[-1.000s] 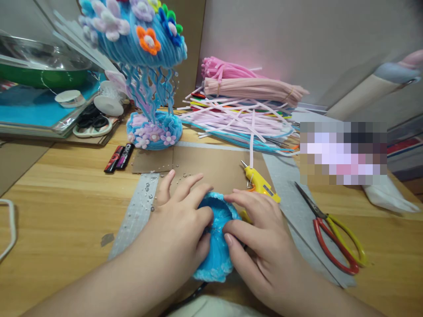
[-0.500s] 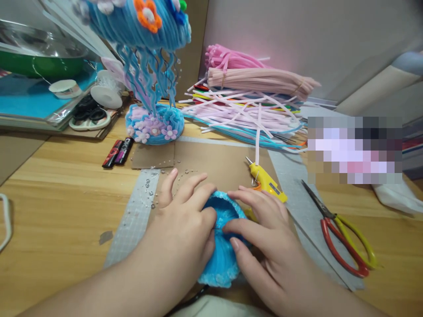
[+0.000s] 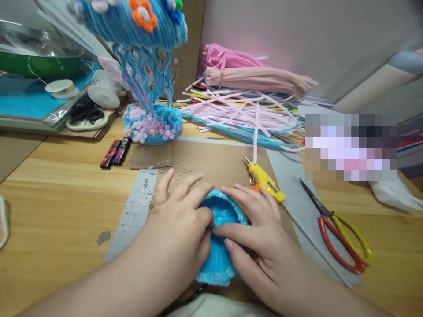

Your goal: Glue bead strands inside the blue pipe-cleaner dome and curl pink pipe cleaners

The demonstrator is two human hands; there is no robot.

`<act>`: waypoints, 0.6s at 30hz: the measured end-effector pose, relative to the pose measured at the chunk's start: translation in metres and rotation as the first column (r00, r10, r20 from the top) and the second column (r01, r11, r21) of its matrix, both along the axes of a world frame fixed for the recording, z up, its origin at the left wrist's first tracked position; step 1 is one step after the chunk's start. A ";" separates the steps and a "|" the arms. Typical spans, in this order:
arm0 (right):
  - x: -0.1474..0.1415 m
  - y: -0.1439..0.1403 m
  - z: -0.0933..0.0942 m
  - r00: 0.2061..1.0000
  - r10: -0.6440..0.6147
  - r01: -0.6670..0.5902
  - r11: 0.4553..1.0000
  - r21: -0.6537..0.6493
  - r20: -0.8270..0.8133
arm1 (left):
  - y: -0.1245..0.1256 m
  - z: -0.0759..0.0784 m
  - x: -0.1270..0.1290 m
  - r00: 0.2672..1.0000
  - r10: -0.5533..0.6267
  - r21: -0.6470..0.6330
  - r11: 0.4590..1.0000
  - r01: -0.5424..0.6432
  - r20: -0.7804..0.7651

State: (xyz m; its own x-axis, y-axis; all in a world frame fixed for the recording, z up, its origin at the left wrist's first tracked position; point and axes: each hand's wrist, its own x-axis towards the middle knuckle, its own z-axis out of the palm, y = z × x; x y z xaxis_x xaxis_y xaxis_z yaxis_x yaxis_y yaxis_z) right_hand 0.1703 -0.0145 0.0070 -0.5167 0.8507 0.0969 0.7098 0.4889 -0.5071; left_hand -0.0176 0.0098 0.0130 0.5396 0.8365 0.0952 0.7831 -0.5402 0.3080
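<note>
Handling a fuzzy blue cup, with left hand partly splayed and right hand lightly curled, unclear whether pinching, 1 yellow glue gun beyond the right

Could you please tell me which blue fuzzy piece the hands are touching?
The hollow blue fuzzy bowl between left hand and right hand; the flowered blue fuzzy canopy and base stand behind, untouched.

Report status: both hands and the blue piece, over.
Left hand and right hand at blue pipe-cleaner cup, hollow side toward camera. Left grip partly hidden. Yellow glue gun just beyond right hand, clear of cup.
</note>
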 end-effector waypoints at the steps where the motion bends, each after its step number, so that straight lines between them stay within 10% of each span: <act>1: 0.000 0.000 0.000 1.000 0.003 -0.003 1.000 -0.004 0.004 | 0.000 0.000 0.000 1.000 0.004 -0.001 1.000 -0.004 0.002; 18: 0.001 -0.001 0.005 0.999 0.023 -0.020 0.998 -0.064 0.045 | 0.002 -0.003 0.002 1.000 -0.010 -0.019 1.000 0.010 0.008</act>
State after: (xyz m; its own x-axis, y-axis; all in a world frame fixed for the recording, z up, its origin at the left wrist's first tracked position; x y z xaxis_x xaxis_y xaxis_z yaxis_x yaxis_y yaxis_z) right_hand 0.1713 -0.0153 0.0122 -0.5379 0.8428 0.0187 0.7224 0.4723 -0.5050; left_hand -0.0160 0.0120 0.0103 0.5474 0.8327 0.0834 0.7752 -0.5421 0.3243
